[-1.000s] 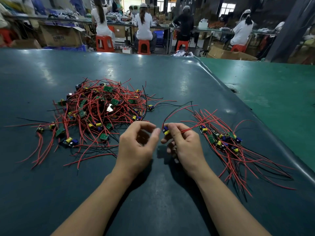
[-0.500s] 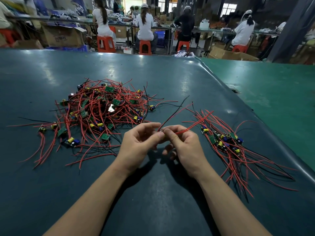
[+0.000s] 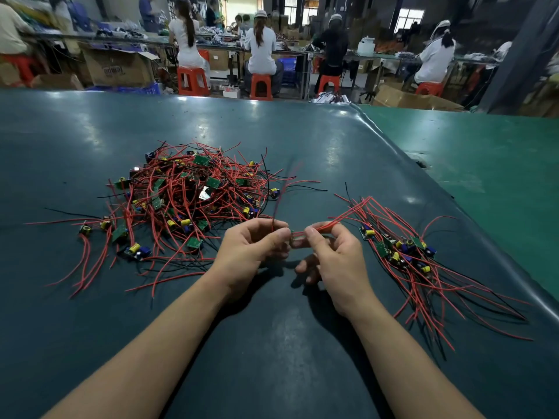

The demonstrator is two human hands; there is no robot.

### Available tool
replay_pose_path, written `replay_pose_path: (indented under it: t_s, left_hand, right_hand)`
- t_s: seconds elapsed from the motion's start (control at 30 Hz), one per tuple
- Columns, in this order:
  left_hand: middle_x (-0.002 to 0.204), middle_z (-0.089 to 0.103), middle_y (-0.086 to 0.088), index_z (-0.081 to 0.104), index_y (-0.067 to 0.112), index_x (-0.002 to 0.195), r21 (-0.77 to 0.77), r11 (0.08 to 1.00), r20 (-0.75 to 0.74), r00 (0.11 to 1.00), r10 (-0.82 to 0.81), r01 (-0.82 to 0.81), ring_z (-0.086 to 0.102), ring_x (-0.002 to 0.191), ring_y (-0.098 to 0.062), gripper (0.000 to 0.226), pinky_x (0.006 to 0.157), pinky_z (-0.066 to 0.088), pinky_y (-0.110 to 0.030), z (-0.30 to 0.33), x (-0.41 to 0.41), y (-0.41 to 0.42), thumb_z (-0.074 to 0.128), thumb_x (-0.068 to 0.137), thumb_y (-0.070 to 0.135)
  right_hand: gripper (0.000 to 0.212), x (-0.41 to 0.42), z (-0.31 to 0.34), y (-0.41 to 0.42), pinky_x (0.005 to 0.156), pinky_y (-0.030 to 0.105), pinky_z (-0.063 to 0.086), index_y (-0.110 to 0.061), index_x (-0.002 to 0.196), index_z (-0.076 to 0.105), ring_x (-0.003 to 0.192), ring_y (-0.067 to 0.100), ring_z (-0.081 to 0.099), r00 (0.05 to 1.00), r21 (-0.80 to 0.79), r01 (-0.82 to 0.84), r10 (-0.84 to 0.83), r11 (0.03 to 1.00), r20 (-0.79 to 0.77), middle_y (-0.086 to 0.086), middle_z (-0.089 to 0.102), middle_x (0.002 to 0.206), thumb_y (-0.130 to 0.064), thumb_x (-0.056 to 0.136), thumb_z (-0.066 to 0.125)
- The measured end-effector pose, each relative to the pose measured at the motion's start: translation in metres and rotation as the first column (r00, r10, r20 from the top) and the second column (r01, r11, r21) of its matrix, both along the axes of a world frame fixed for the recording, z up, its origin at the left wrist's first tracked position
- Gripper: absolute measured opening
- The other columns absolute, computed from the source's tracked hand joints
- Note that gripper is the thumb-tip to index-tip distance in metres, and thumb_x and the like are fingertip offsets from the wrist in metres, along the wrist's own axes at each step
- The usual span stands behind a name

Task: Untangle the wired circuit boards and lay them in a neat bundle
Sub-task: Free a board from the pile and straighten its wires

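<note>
On the dark green tabletop (image 3: 90, 328), toward its left half: one tangled heap of wired boards (image 3: 187, 201), unsorted. Toward the right edge: one neat bundle (image 3: 405, 255), boards together, leads fanned toward the near edge. Between them, near the middle: left hand (image 3: 251, 249) and right hand (image 3: 335, 255), each pinching red wires (image 3: 341, 220) of a single board (image 3: 292, 237), which sits between the fingertips, mostly hidden. Step in hand, by judgement: freeing one board's leads. Next move calls for straightening them and laying the board on the bundle.

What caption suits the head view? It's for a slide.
Both hands pinch one wired board's red leads between tangled pile and sorted bundle.
</note>
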State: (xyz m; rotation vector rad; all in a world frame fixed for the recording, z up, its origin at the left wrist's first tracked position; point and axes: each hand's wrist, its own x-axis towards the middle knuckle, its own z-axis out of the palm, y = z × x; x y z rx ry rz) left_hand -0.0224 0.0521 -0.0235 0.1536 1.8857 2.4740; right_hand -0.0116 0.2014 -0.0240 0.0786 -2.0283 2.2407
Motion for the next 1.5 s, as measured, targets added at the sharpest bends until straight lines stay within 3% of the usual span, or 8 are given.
replay_pose_path:
  t_s: [0.17, 0.4, 0.5, 0.63, 0.93, 1.17, 1.37, 1.5]
  left_hand:
    - [0.079, 0.072, -0.009, 0.06, 0.004, 0.095, 0.165, 0.981, 0.046, 0.993, -0.113, 0.104, 0.071, 0.072, -0.019, 0.022, 0.068, 0.059, -0.026, 0.001, -0.003, -0.003, 0.065, 0.075, 0.012]
    - [0.073, 0.068, -0.003, 0.072, 0.008, 0.093, 0.2, 0.971, 0.04, 0.989, -0.145, 0.134, 0.066, 0.062, -0.015, 0.019, 0.06, 0.054, -0.023, 0.001, -0.004, -0.006, 0.066, 0.076, 0.014]
    - [0.076, 0.068, -0.004, 0.078, 0.009, 0.093, 0.281, 0.947, 0.056, 0.982, -0.181, 0.158, 0.062, 0.061, -0.011, 0.022, 0.061, 0.054, -0.021, 0.002, -0.002, -0.006, 0.065, 0.079, 0.021]
    - [0.067, 0.064, -0.003, 0.079, 0.011, 0.082, 0.18, 0.956, 0.119, 0.96, -0.255, 0.232, 0.055, 0.052, -0.004, 0.023, 0.049, 0.044, -0.012, 0.004, 0.003, 0.001, 0.064, 0.08, 0.029]
    - [0.055, 0.046, -0.001, 0.058, -0.019, 0.104, 0.066, 0.95, 0.13, 0.942, -0.311, 0.304, 0.04, 0.043, -0.006, 0.049, 0.043, 0.034, -0.014, 0.007, 0.007, 0.002, 0.058, 0.085, 0.026]
    - [0.049, 0.046, 0.003, 0.076, 0.007, 0.071, -0.021, 0.945, 0.132, 0.938, -0.32, 0.326, 0.04, 0.041, -0.005, 0.018, 0.042, 0.031, -0.015, 0.007, 0.008, 0.002, 0.069, 0.079, 0.021]
    - [0.048, 0.05, 0.003, 0.075, 0.005, 0.069, -0.018, 0.935, 0.127, 0.928, -0.349, 0.354, 0.041, 0.041, -0.007, 0.024, 0.043, 0.03, -0.016, 0.01, 0.009, -0.001, 0.061, 0.079, 0.021]
    - [0.047, 0.045, 0.0, 0.074, 0.003, 0.068, -0.026, 0.937, 0.127, 0.931, -0.343, 0.349, 0.039, 0.04, -0.008, 0.025, 0.042, 0.027, -0.017, 0.011, 0.01, -0.001, 0.06, 0.077, 0.021]
  right_hand:
    - [0.011, 0.0, 0.002, 0.003, 0.035, 0.021, 0.041, -0.015, 0.082, 0.064, 0.046, 0.018, 0.06, 0.999, -0.103, 0.05, -0.052, 0.993, -0.014, -0.001, 0.067, 0.072, -0.009, 0.09, 0.068]
    - [0.041, -0.005, 0.002, 0.006, 0.06, 0.021, 0.055, -0.009, 0.068, 0.072, 0.073, 0.014, 0.071, 0.984, -0.298, -0.173, 0.175, 0.939, -0.021, 0.006, 0.074, 0.078, 0.027, 0.073, 0.052]
    - [0.016, -0.008, 0.003, 0.003, 0.055, 0.02, 0.053, -0.01, 0.093, 0.07, 0.064, 0.013, 0.066, 0.984, -0.341, -0.113, 0.152, 0.933, 0.09, 0.002, 0.071, 0.08, 0.003, 0.085, 0.064]
    - [0.033, -0.008, 0.002, 0.006, 0.047, 0.021, 0.036, -0.014, 0.096, 0.077, 0.052, 0.009, 0.043, 0.973, -0.291, -0.179, 0.212, 0.94, 0.086, -0.001, 0.064, 0.072, -0.035, 0.07, 0.074]
    - [0.012, -0.004, 0.0, 0.003, 0.038, 0.017, 0.021, -0.012, 0.079, 0.077, 0.039, 0.007, 0.029, 0.995, -0.208, -0.069, 0.082, 0.976, 0.05, 0.004, 0.06, 0.058, -0.023, 0.081, 0.073]
    - [0.035, -0.009, 0.0, 0.003, 0.044, 0.022, 0.013, -0.014, 0.059, 0.07, 0.037, 0.009, 0.022, 0.993, -0.214, -0.021, 0.045, 0.977, 0.108, -0.005, 0.032, 0.044, -0.016, 0.093, 0.06]
    - [0.02, -0.009, -0.002, 0.007, 0.038, 0.015, 0.022, -0.015, 0.089, 0.075, 0.036, 0.007, 0.029, 1.0, -0.206, 0.003, -0.001, 0.979, 0.012, -0.002, 0.048, 0.056, -0.009, 0.096, 0.057]
    - [0.043, -0.008, -0.003, 0.01, 0.039, 0.021, 0.034, -0.038, 0.119, 0.061, 0.044, 0.015, 0.041, 0.992, 0.094, 0.022, -0.01, 0.995, -0.123, 0.001, 0.052, 0.06, -0.003, 0.096, 0.054]
